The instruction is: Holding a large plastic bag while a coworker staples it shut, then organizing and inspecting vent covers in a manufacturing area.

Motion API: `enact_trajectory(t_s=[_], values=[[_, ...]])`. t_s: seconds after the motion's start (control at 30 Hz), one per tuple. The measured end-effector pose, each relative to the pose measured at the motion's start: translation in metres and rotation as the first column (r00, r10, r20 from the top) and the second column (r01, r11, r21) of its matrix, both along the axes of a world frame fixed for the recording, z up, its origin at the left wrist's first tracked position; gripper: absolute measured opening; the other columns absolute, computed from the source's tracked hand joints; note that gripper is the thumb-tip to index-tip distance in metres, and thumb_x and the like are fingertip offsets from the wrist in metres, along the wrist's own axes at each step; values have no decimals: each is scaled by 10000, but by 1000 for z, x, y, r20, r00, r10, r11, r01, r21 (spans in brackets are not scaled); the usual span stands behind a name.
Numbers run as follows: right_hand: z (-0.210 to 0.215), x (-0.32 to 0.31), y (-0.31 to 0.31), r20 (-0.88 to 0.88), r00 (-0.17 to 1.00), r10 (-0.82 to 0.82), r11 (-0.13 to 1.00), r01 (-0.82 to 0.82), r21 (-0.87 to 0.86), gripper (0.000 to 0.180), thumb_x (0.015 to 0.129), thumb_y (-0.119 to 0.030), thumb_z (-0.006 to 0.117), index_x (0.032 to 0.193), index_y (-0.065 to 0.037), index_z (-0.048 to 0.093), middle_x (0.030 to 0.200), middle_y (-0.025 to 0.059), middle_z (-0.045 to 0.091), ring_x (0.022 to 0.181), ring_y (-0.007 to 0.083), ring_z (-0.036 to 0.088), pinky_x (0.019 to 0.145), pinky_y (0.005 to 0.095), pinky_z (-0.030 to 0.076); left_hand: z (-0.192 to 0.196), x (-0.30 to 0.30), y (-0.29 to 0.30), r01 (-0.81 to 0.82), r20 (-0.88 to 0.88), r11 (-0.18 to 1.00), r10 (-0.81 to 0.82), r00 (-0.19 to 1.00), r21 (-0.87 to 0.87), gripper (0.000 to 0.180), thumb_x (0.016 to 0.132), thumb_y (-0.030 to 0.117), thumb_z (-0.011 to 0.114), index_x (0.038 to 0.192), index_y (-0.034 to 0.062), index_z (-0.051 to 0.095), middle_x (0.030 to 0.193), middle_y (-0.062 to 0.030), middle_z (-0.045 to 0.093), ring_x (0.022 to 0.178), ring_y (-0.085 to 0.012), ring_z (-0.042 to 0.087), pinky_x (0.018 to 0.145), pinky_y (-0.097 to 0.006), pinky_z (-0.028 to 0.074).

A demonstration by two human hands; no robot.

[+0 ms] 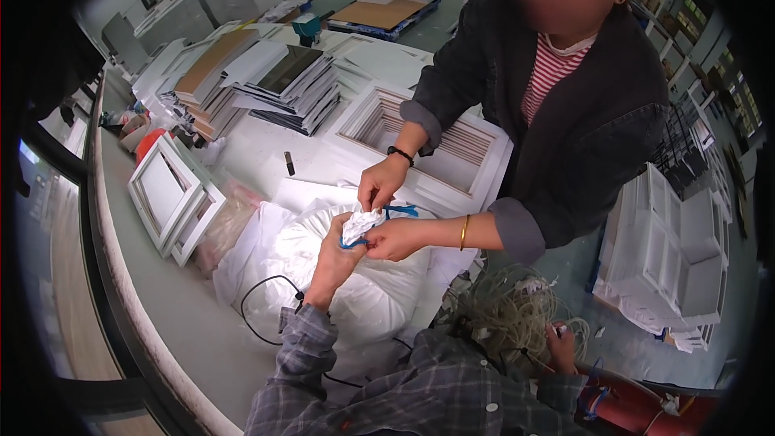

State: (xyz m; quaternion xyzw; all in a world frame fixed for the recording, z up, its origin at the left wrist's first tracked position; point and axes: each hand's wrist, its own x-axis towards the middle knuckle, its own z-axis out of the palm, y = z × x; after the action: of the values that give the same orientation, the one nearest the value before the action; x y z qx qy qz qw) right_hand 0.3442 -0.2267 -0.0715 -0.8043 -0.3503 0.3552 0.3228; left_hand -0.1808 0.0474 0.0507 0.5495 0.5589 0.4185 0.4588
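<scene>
A big white sack (355,295), full and rounded, sits on the table with its mouth gathered into a crumpled neck. My left hand (333,260) is closed around that neck from the left side. A co-worker's two hands are at the same neck, with a blue tie (401,211) wrapped around it and held between the fingers. Off to the lower right, away from the sack, my right hand (561,349) is closed with the fingers curled; a small dark thing seems to be in it, too small to name.
Across the table stands the co-worker in a dark jacket. White frames (492,149) are stacked beside the sack, and more frames (165,194) lean at the left. Stacked panels (295,89) lie behind. Tangled clear strapping (517,307) is near my right arm. A black cable (246,307) loops beside the sack.
</scene>
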Motion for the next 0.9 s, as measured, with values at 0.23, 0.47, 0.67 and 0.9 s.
enact_trajectory(t_s=[0.23,0.47,0.67,0.9], values=[[1,-3,-1,-26,1000,-6,1000,6,10,245,984,-276,682,899,-52,630,654,-40,530,566,69,473,519,280,349,4,-2,0,40,-16,999,-39,999,21,558,821,-17,642,1358,-17,488,1111,-119,653,1023,-151,612,885,-267,492],[-6,-1,-5,-42,999,-20,1000,20,2,234,986,-273,682,906,-61,626,659,-43,528,562,62,464,511,277,344,0,0,3,52,45,999,-53,998,14,548,826,-48,630,1354,-26,483,1175,-126,643,1084,-162,608,934,-272,482],[-2,-2,-7,-67,995,-72,997,72,3,241,977,-274,696,873,-74,612,659,-46,528,565,56,465,511,269,346,-4,3,4,37,106,999,-38,994,13,534,841,-37,635,1352,-30,480,1180,-124,639,1077,-152,608,931,-278,491],[-5,-2,-8,-51,998,-36,999,38,34,235,979,-271,695,884,-73,613,663,-52,532,569,53,471,512,264,348,-8,0,3,-17,97,1000,16,995,3,540,850,-14,623,1363,-61,459,1167,-138,635,1034,-152,603,895,-274,495]])
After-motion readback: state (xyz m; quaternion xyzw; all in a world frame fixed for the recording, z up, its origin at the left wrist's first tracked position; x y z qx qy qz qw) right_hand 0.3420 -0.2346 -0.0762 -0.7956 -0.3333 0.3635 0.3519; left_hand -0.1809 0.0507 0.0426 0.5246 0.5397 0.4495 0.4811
